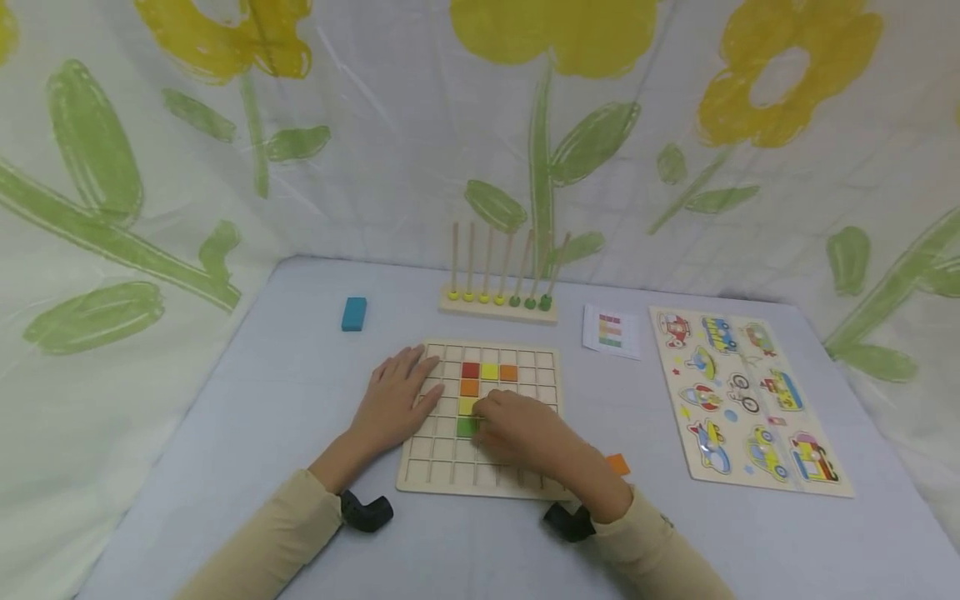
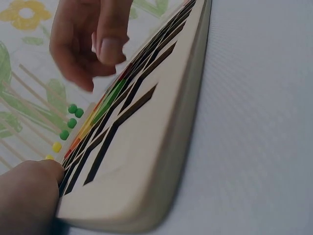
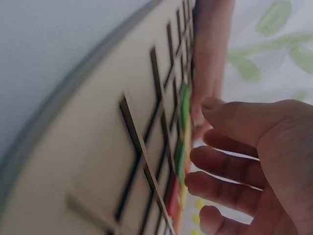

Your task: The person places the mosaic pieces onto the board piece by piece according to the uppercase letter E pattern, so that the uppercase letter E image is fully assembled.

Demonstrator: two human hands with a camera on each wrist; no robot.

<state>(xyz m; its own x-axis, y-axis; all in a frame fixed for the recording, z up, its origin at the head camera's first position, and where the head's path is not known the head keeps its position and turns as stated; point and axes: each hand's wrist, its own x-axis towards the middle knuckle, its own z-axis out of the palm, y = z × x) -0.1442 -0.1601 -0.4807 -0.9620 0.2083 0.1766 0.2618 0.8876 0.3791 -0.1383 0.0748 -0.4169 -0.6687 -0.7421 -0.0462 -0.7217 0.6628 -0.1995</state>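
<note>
Tiles (image 1: 469, 388) lie on the board (image 1: 435, 487), from its middle towards 12 o'clock. The left hand (image 1: 390, 404), spread flat at 9 o'clock, should steady it; the right hand (image 1: 517, 425), loosely curved, no tile visible in it, should seat each tile squarely. Rods (image 1: 498, 304) stand at 12, card (image 1: 611, 331) at 2, puzzle (image 1: 750, 398) at 3, block (image 1: 354, 314) at 10. The right forearm (image 1: 592, 479) partly hides an orange tile (image 1: 618, 464) at 4.
</note>
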